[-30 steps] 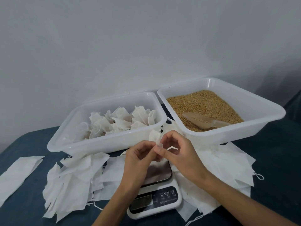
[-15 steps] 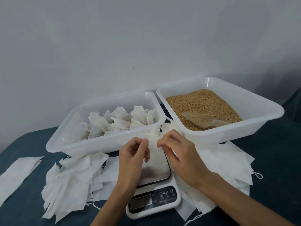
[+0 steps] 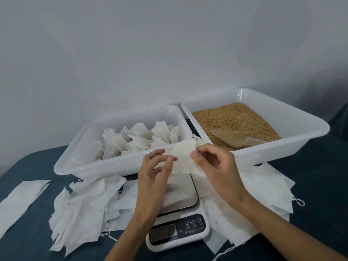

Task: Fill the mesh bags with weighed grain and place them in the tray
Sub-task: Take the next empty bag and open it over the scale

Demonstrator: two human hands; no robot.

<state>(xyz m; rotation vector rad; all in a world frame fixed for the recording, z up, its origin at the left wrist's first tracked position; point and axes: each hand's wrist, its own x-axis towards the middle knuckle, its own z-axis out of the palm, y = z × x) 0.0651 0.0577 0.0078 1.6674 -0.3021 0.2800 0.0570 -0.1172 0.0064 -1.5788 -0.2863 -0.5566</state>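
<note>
Both hands hold one empty mesh bag (image 3: 183,159) spread flat between them, above the platform of the digital scale (image 3: 178,213). Left hand (image 3: 157,171) pinches the bag's left edge with thumb and fingers; right hand (image 3: 216,166) pinches its right edge the same way, the two hands a little apart with the white cloth stretched between them.

Everything sits on a counter (image 3: 28,232) covered in dark blue-green fabric, pushed against a plain pale grey wall (image 3: 150,53). Loose empty bags (image 3: 84,208) lie heaped to the left of the scale, and more (image 3: 259,200) spread to its right, some trailing thin drawstrings. A single flat strip of white cloth (image 3: 20,202) lies apart at the far left.

Behind the scale stand two white plastic trays side by side. The left tray (image 3: 79,162) holds filled bags (image 3: 139,140), gathered at their tops and standing close together. The right tray (image 3: 301,140) holds golden-brown grain (image 3: 231,119), with a translucent scoop (image 3: 235,139) lying on it.

The held bag is thin, white, slightly see-through and rectangular.
</note>
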